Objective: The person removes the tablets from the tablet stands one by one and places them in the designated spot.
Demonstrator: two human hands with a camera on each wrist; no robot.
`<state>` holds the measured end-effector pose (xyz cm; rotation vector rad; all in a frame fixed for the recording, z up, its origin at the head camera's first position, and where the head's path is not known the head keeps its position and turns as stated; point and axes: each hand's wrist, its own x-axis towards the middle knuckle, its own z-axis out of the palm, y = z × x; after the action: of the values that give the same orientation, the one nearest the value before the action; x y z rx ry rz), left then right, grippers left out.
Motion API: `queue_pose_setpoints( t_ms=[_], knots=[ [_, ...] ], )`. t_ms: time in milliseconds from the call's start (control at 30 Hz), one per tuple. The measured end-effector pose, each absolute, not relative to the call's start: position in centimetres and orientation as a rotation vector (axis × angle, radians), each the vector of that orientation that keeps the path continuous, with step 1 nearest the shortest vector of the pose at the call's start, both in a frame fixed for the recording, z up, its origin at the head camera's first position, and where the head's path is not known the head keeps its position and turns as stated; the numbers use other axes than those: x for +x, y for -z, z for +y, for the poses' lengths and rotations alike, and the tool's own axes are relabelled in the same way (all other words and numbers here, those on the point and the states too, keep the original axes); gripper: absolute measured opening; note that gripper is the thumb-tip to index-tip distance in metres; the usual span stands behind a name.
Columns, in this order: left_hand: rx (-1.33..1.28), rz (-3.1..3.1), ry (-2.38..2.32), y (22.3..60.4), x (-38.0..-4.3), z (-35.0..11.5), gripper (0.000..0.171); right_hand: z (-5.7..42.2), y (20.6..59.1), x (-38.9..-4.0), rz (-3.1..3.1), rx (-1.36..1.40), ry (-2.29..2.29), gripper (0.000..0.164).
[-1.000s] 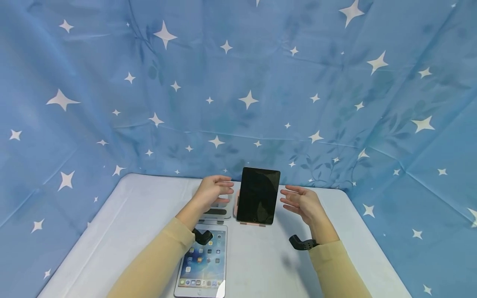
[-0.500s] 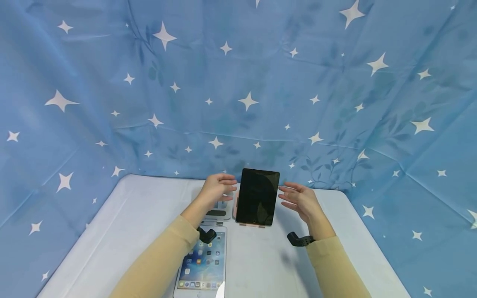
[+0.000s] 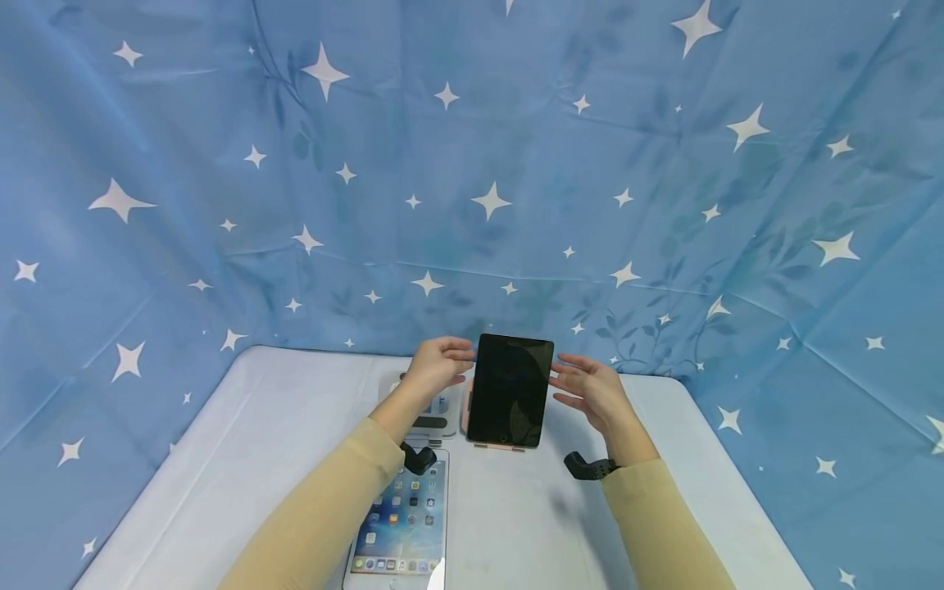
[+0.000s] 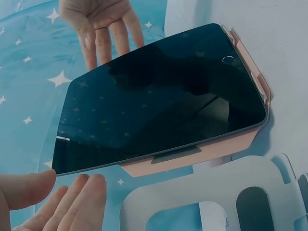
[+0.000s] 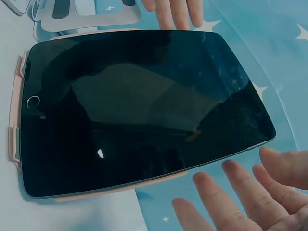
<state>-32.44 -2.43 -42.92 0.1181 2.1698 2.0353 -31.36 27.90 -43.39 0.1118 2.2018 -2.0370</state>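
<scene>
A black tablet point(image 3: 510, 390) with a dark screen leans upright on a pink stand point(image 4: 192, 154), its lower edge caught by the stand's front lips. My left hand point(image 3: 438, 369) is at the tablet's left side, fingers extended; in the left wrist view the thumb tip is right at the tablet's corner. On the other side my right hand point(image 3: 594, 392) spreads its fingers along the right edge, fingertips close beside it in the right wrist view. Neither hand's fingers wrap around the tablet.
Left of the pink stand is a grey-white stand point(image 3: 442, 424), partly behind the left hand. A white tablet point(image 3: 401, 516) with a lit home screen lies in front of it, under the left forearm. A blue star-printed curtain point(image 3: 472, 164) closes off the white table's back point(image 3: 295, 410).
Both hands have moved in toward the black tablet, the left one to the right and slightly up, the right one slightly left and up. The tablets and stands have stayed in place.
</scene>
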Motion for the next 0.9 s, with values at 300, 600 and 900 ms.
queue_pose_setpoints(
  t_ms=[300, 600, 900],
  knots=[
    [0.092, 2.235, -1.993, 42.8, -33.0, -1.7, 0.046, 27.5, 43.2, -31.8, 2.205, 0.145, 2.044, 0.053],
    [0.142, 2.276, -1.991, 43.2, -33.4, -1.2, 0.045, 27.0, 43.2, -32.1, 2.206, 0.194, 2.054, 0.052],
    [0.155, 2.278, -2.056, 43.7, -33.5, -0.9, 0.041, 26.6, 43.2, -32.2, 2.244, 0.219, 2.08, 0.047]
  ],
)
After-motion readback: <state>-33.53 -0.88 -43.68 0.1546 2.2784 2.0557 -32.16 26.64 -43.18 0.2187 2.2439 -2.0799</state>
